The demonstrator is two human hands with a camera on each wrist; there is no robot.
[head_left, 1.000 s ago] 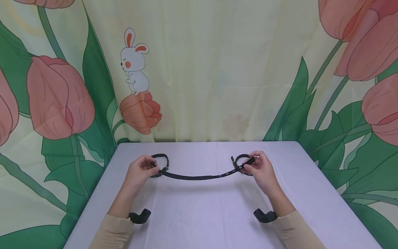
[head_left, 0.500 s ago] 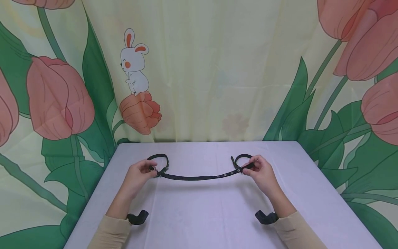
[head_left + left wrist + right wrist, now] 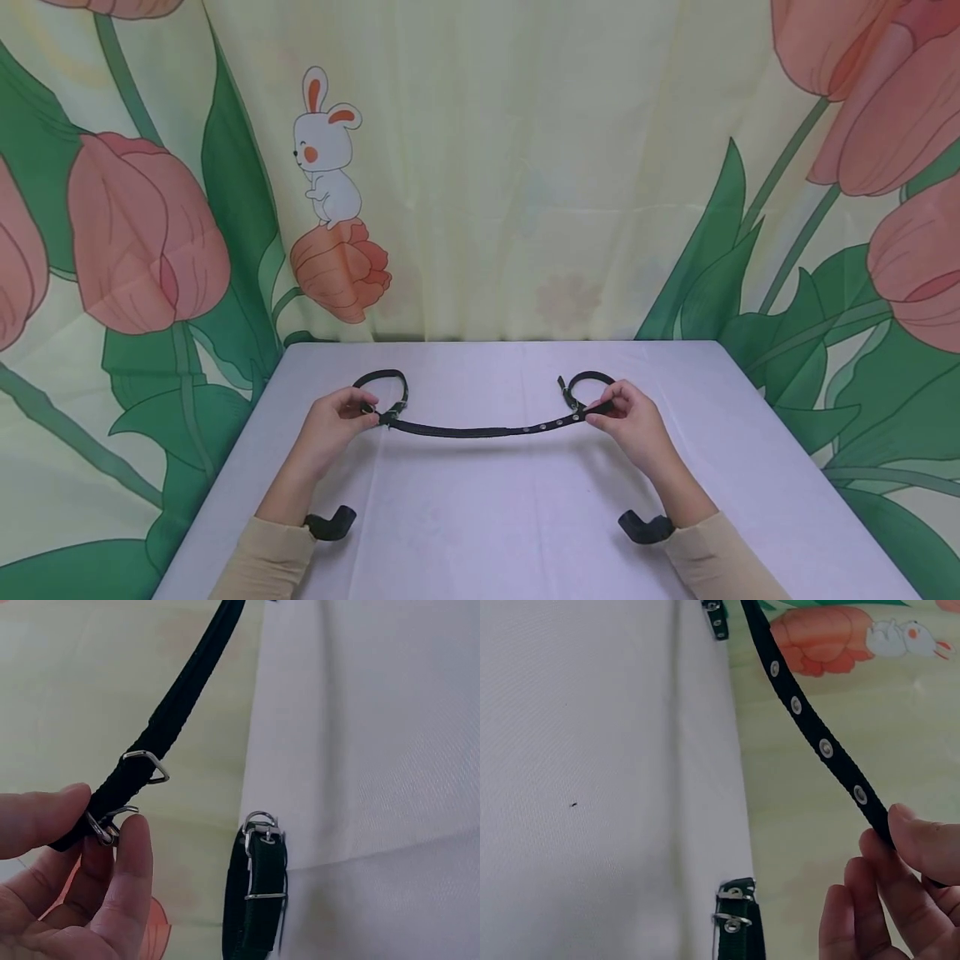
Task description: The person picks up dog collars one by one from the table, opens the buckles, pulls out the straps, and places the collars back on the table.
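Note:
A black collar [image 3: 465, 432] with metal eyelets hangs stretched in a shallow curve between both hands, above the table. My left hand [image 3: 337, 417] pinches its buckle end; in the left wrist view the thumb is on the strap near the metal buckle [image 3: 105, 831]. My right hand [image 3: 633, 421] pinches the opposite, eyelet end between thumb and fingers, its tip partly hidden. Behind the left hand a dark collar [image 3: 384, 372], buckled into a loop, stands on the table. Another buckled dark collar [image 3: 588, 374] stands behind the right hand; its metal fittings [image 3: 733, 922] show in the right wrist view.
A white cloth covers the table [image 3: 465, 517], whose far edge meets a curtain [image 3: 480, 167] printed with tulips and a rabbit. Black wrist devices [image 3: 332, 525] jut inward from both wrists, low over the cloth.
Both hands have come down slightly with the collar still stretched between them. The right hand has lowered its end, so more of the loop behind it shows. The two looped collars stay put.

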